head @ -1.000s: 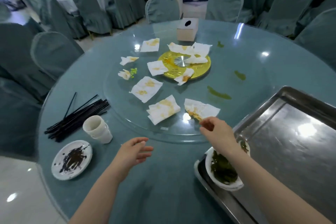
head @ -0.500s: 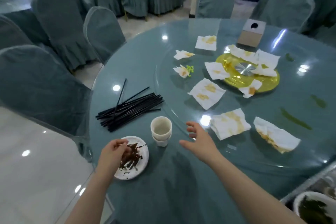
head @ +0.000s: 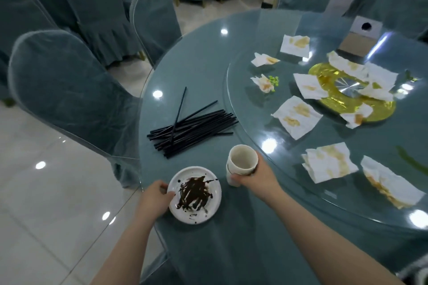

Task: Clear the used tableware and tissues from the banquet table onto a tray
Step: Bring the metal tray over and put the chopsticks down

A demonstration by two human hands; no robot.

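The left hand (head: 154,198) grips the sauce-smeared plate's (head: 209,210) rim. The right hand (head: 257,179) grasps the cups (head: 242,163), seemingly two or more nested.

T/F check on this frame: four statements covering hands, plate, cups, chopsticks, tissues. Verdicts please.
1. The left hand grips the rim of the sauce-smeared plate. True.
2. The right hand holds a chopstick. False: it grips the stacked cups.
3. The black chopsticks stand in a cup. False: they lie piled on the table, with neither hand on them.
4. Stained tissues lie on the glass turntable. True.
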